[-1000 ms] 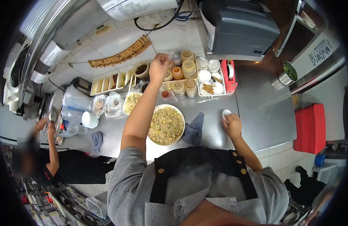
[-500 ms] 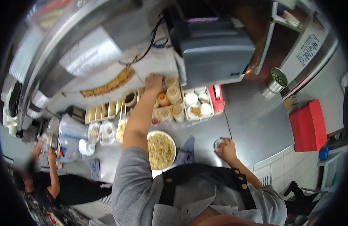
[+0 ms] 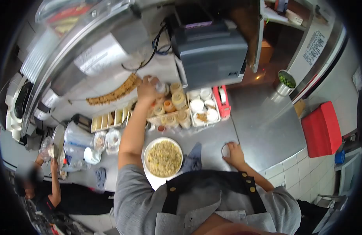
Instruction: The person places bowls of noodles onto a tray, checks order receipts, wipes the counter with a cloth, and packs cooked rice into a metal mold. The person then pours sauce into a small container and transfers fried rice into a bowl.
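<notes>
My left hand (image 3: 147,90) is raised at the back of the counter, closed on a clear bottle (image 3: 161,87) above the crate of sauce bottles (image 3: 159,121). Several squeeze bottles stand there, one orange (image 3: 169,105) and one pale (image 3: 179,100). On the counter to the right, my right hand (image 3: 235,155) has its fingers closed around a small white cup (image 3: 225,150). A round bowl of fried rice (image 3: 164,158) sits in front of me, between my arms. Beside it lies a crumpled blue-grey cloth (image 3: 193,158).
A white bin of lidded tubs (image 3: 194,116) stands beside a red tape dispenser (image 3: 222,103), under a grey printer (image 3: 208,55). At right are a metal pot of greens (image 3: 283,89) and a red bin (image 3: 321,129). Another person (image 3: 51,192) works at far left.
My left hand has moved left, lifting the clear bottle from the crate. My right hand stays at the cup. The view has shifted slightly.
</notes>
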The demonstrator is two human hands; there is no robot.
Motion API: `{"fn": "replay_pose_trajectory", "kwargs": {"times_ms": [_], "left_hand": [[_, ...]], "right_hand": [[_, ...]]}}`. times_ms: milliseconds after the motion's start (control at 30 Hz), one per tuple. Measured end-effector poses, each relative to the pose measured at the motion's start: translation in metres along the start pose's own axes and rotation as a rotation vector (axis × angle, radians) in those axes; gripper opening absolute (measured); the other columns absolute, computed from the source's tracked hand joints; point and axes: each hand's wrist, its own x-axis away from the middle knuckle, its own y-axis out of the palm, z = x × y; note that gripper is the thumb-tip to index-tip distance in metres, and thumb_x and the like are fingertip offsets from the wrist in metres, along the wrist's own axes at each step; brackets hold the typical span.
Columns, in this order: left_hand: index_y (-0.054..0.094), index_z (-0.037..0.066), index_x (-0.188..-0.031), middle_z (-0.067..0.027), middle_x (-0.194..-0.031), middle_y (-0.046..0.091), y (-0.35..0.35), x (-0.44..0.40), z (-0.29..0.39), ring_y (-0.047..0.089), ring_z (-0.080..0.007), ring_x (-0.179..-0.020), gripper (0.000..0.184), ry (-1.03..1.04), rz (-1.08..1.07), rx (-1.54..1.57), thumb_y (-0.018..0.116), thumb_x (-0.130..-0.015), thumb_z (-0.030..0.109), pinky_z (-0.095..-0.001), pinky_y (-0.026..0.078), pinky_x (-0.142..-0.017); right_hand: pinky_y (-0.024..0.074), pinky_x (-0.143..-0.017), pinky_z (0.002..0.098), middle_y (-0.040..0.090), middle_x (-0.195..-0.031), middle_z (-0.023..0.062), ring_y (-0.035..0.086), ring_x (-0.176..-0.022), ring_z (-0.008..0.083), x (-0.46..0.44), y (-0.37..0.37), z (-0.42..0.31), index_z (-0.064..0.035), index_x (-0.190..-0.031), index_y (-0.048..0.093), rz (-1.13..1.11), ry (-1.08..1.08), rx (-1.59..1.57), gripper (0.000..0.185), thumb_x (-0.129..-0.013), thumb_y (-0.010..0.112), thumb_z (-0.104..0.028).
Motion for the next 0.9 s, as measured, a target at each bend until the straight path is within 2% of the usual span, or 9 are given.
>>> {"fn": "replay_pose_trajectory", "kwargs": {"times_ms": [100,200,300,400,500,533,600,733,900], "left_hand": [[0.063,0.006,-0.111,-0.012,-0.101,0.068,-0.043,0.022,-0.009,0.066,-0.0289,-0.089,0.063,-0.082,0.123,0.53,0.091,-0.058,0.027,-0.0369,0.053,-0.082],[0.05,0.001,-0.12,-0.012,-0.108,0.066,-0.063,0.051,-0.008,0.065,-0.0234,-0.102,0.066,-0.113,0.372,0.944,0.088,-0.069,0.018,-0.0356,0.053,-0.086],[0.041,0.002,-0.127,-0.0156,-0.11,0.065,-0.045,0.089,0.031,0.066,-0.0296,-0.108,0.055,-0.215,0.191,2.123,0.074,-0.087,0.02,-0.042,0.057,-0.09],[0.039,0.002,-0.139,-0.021,-0.126,0.058,-0.002,0.143,0.091,0.066,-0.0286,-0.104,0.068,-0.443,-0.197,1.792,0.076,-0.085,0.02,-0.0402,0.058,-0.083],[0.051,0.01,-0.135,-0.0208,-0.117,0.061,0.019,0.169,0.141,0.067,-0.0299,-0.1,0.074,0.206,-0.223,0.831,0.087,-0.071,0.02,-0.0375,0.055,-0.085],[0.051,0.01,-0.135,-0.0208,-0.117,0.061,0.013,0.169,0.153,0.067,-0.0299,-0.1,0.074,0.213,-0.242,0.847,0.087,-0.071,0.02,-0.0375,0.055,-0.085],[0.061,0.015,-0.123,-0.0189,-0.106,0.061,-0.008,0.164,0.173,0.068,-0.032,-0.098,0.054,0.477,-0.345,0.308,0.08,-0.073,0.016,-0.041,0.056,-0.08],[0.071,0.013,-0.098,-0.012,-0.099,0.062,-0.007,0.149,0.198,0.067,-0.0252,-0.094,0.019,0.668,-0.259,-0.068,0.06,-0.082,0.012,-0.0408,0.054,-0.075],[0.073,0.015,-0.096,-0.0072,-0.097,0.063,-0.002,0.14,0.219,0.065,-0.0213,-0.094,0.019,0.962,-0.107,-0.286,0.064,-0.08,0.015,-0.0336,0.052,-0.076]], "right_hand": [[0.0458,-0.099,0.0467,0.048,-0.126,0.0197,0.049,-0.118,0.0398,-0.001,0.0,-0.003,-0.0094,-0.126,0.055,-0.017,0.114,-0.159,0.074,-0.06,0.088,-0.02],[0.0454,-0.099,0.0462,0.048,-0.123,0.0184,0.049,-0.117,0.0398,-0.007,0.006,0.003,-0.0097,-0.124,0.056,-0.039,0.09,-0.161,0.073,-0.059,0.088,-0.02],[0.0446,-0.1,0.0462,0.05,-0.122,0.0184,0.05,-0.116,0.0407,-0.014,0.006,-0.007,-0.0082,-0.122,0.057,0.003,0.043,-0.268,0.07,-0.059,0.086,-0.018],[0.0442,-0.101,0.044,0.053,-0.117,0.0182,0.051,-0.116,0.0397,-0.028,-0.011,-0.027,-0.0061,-0.121,0.057,0.09,-0.052,-0.321,0.068,-0.059,0.083,-0.015],[0.0436,-0.102,0.0422,0.055,-0.12,0.018,0.052,-0.117,0.0389,-0.037,-0.034,-0.035,-0.0053,-0.127,0.054,0.174,-0.151,-0.412,0.074,-0.059,0.084,-0.016],[0.0432,-0.102,0.0418,0.056,-0.121,0.0175,0.053,-0.118,0.0387,-0.038,-0.042,-0.038,-0.005,-0.13,0.052,0.194,-0.161,-0.445,0.079,-0.059,0.085,-0.016],[0.0427,-0.103,0.042,0.057,-0.122,0.0169,0.053,-0.119,0.0377,-0.038,-0.052,-0.04,-0.0051,-0.135,0.049,0.19,-0.126,-0.475,0.085,-0.059,0.086,-0.015],[0.0418,-0.104,0.0429,0.059,-0.123,0.0152,0.053,-0.12,0.0353,-0.036,-0.052,-0.039,-0.0063,-0.143,0.039,0.14,-0.072,-0.519,0.098,-0.058,0.087,-0.013],[0.0421,-0.105,0.0435,0.059,-0.122,0.0149,0.052,-0.121,0.0358,-0.037,-0.05,-0.039,-0.0073,-0.144,0.037,0.149,-0.054,-0.501,0.1,-0.058,0.088,-0.012]]}}
